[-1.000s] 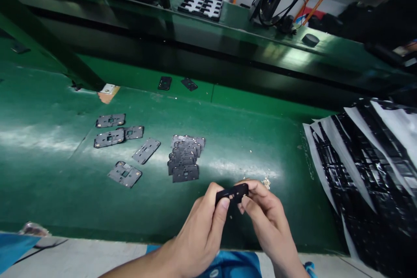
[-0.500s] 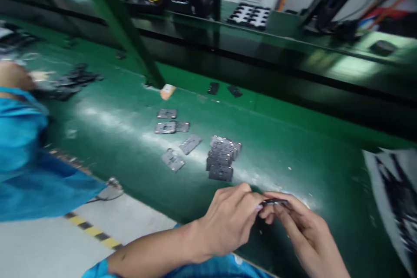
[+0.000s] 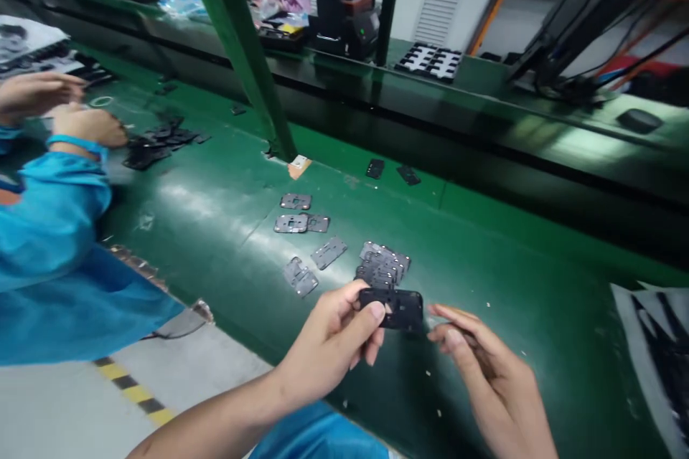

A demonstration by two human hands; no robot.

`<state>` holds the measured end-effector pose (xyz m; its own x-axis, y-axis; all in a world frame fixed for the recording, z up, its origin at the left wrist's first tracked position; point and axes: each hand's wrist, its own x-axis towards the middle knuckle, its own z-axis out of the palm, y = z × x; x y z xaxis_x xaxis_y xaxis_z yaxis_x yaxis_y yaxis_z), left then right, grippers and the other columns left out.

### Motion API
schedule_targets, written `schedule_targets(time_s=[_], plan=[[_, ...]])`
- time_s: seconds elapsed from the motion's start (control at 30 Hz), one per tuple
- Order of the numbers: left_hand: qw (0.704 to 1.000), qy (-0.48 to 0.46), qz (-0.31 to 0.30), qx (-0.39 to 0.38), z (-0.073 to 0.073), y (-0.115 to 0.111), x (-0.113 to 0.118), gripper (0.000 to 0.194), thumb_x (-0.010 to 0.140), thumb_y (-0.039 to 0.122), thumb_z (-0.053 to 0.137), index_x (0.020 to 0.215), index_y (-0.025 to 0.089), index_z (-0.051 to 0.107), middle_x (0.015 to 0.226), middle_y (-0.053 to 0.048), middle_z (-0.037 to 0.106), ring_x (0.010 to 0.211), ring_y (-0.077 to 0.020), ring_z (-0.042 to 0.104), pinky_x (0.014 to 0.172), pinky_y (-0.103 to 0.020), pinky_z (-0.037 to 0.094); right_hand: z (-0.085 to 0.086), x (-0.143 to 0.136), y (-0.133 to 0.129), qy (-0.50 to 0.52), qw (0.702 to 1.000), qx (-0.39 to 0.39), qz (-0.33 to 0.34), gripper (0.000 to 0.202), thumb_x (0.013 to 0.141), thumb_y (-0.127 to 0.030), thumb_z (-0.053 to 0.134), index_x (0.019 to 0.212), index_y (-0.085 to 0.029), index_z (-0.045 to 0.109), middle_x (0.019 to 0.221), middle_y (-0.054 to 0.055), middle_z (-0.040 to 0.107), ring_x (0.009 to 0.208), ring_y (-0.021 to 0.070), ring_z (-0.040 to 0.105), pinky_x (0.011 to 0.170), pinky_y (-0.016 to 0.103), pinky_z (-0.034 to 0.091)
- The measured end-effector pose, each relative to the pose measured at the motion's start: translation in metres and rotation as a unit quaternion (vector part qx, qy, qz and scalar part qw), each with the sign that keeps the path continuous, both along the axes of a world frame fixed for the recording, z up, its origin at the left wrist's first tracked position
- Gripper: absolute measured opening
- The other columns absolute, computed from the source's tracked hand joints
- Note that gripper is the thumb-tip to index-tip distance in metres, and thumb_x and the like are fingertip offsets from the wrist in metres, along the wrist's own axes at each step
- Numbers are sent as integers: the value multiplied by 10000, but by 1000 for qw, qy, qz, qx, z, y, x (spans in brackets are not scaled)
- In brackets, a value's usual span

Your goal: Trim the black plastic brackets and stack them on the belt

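Between thumb and fingers, my left hand (image 3: pixel 341 326) holds a black rectangular plastic plate (image 3: pixel 406 310) with small cut-outs, its broad face toward me. My right hand (image 3: pixel 479 358) is just right of the plate, apart from it, fingers loosely curled with a gap between thumb and fingertips and nothing seen in them. Behind the held plate lies an overlapping stack of similar dark plates (image 3: pixel 385 258), its near end hidden. Left of the stack, several loose plates lie on the bench: one tilted plate (image 3: pixel 329 253), another nearer plate (image 3: pixel 300 277), and an overlapping pair (image 3: pixel 291 223).
A green post (image 3: pixel 242 50) rises from the bench (image 3: pixel 511 229). Two small black parts (image 3: pixel 375 168) lie near the back ledge. At left, a co-worker's hands (image 3: pixel 89 122) are beside a black pile (image 3: pixel 161 143). A sheet with black pieces (image 3: pixel 654 351) lies at right.
The plate has turned from edge-on to face-on and shifted left with my left hand. My right hand has let go of it. The co-worker's hands have come into fuller view.
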<state>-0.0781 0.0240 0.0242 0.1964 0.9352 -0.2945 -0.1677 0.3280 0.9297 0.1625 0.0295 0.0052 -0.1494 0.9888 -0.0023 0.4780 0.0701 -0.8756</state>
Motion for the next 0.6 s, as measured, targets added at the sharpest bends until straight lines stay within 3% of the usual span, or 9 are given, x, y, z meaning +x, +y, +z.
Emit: schedule_targets(time_s=[0.17, 0.4, 0.6], plan=[[1000, 7, -15, 21, -2, -3, 9, 389, 1067, 524, 567, 873, 191, 511, 613, 51, 558, 478, -61, 419, 453, -183, 304, 16, -31, 9, 155, 985, -77, 18, 332, 1047, -465, 625, 1180, -201, 776, 631, 0, 666, 542, 139, 628, 527, 234, 541], [998, 37, -18, 50, -11, -6, 14, 378, 1094, 490, 518, 861, 192, 519, 700, 31, 546, 569, -94, 514, 567, -227, 407, 14, -43, 16, 188, 976, -106, -27, 339, 993, -505, 694, 954, -175, 761, 607, -28, 569, 527, 102, 497, 499, 209, 429], [976, 157, -42, 146, -14, -7, 12, 327, 1090, 376, 519, 842, 178, 596, 821, -22, 570, 741, -154, 552, 693, -281, 438, 6, -48, 18, 166, 983, -68, -35, 376, 977, -531, 694, 807, -196, 717, 598, -27, 546, 499, 99, 454, 469, 208, 407]])
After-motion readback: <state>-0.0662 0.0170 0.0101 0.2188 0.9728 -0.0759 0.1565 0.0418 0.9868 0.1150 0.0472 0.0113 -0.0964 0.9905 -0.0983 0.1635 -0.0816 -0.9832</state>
